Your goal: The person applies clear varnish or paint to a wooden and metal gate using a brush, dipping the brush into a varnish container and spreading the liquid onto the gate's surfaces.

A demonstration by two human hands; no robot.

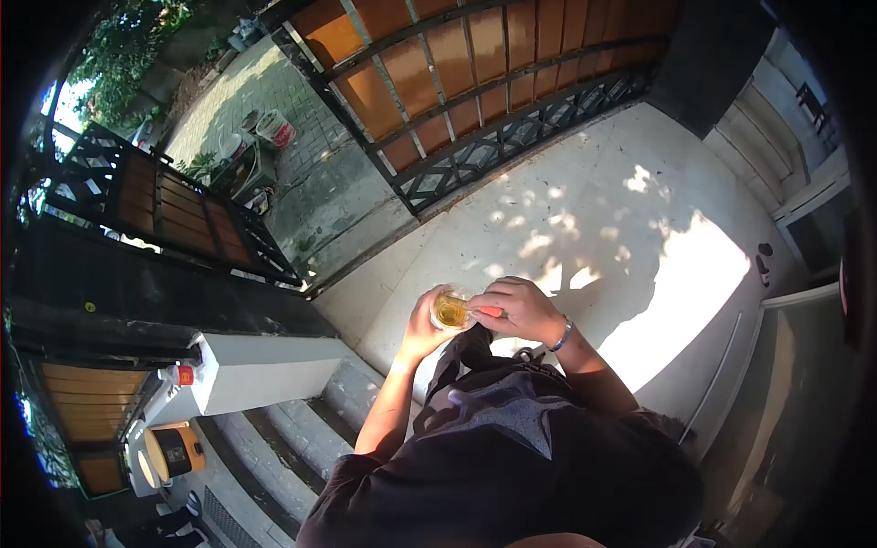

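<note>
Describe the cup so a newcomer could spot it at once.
Find the dark shirt with the grey star, low in the view. Above it, the left hand holds a round, clear cup. Its yellow contents set it apart from the orange handle in the right hand beside it.

The cup [449, 311] is round and see-through. It has something yellow in it. The left hand [426, 327] holds it up off the ground, with its round top showing. The tool [490, 311] has a bright orange-red part. It sits in the right hand [523, 309] and points sideways at the cup's right edge. Its tip is too small to see well.
</note>
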